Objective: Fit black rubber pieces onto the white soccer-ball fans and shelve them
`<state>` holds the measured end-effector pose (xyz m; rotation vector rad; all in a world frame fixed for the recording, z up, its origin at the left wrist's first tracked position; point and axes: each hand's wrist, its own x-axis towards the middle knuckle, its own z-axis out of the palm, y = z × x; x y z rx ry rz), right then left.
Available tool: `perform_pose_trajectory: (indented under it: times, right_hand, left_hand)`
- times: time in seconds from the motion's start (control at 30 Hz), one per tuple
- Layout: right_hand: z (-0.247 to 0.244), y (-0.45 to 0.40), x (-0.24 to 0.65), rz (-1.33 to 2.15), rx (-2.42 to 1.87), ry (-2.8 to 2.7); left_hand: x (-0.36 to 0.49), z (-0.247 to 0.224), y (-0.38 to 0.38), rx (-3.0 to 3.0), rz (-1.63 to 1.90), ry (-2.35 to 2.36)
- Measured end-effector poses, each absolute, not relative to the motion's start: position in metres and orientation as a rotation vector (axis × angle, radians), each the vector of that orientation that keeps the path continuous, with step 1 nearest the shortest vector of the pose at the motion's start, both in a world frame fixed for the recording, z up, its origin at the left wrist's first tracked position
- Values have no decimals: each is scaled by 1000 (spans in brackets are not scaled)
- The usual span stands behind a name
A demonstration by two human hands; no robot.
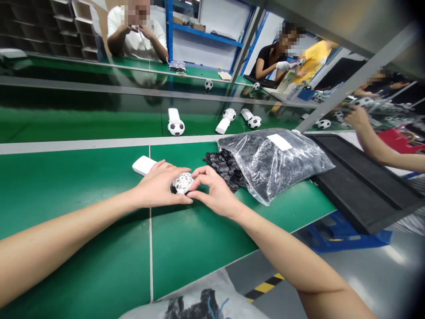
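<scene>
Green covers the desk (pixel 83 252), where the left hand (pixel 166 185) is clamped around a black-and-white ball (pixel 183 180) with an open white lattice on its upper side. The ball sits near the middle of the desk, between the two hands. The right hand (pixel 209 188) has its thumb and forefinger at the ball's right edge; whether they pinch a small part or only press on the ball, I cannot tell. A white handle (pixel 142 165) shows beyond the left hand's knuckles; its join to the ball is hidden. Just beyond the right hand, black discs (pixel 226 169) spill from the mouth of a clear plastic bag (pixel 282 161), which bears a white label (pixel 279 142). A black tray (pixel 361 177) stands to the right of the bag. Past the desk's pale far edge, three white units with football-patterned heads (pixel 176 126) lie spaced out on a green surface (pixel 99 117). Across from there, a person in a white top (pixel 137 42) sits with both hands raised.
</scene>
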<state>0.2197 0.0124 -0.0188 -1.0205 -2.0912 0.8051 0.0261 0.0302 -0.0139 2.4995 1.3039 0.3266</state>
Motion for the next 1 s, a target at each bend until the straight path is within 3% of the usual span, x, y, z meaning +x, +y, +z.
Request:
perform_pose_trajectory:
  times: [0.17,0.47,0.67,0.77,0.9,1.0]
  right_hand:
    - [-18,18,219,884,-1052,-2059]
    - [-21,24,217,1333,-1144,-1835]
    - [-28,25,217,1307,-1130,-1761]
    - [-21,31,237,1102,-1207,-1747]
    - [-11,35,277,391,-1447,-1907]
    - [-12,31,289,266,-1590,-2119]
  left_hand:
    - [27,-17,29,2469,358,1313]
    - [34,-16,26,2387,375,1364]
    - [28,-13,30,2433,344,1304]
    - [17,-8,33,2497,235,1128]
    - [14,-10,25,2474,177,1207]
    - [24,-14,16,2397,258,1393]
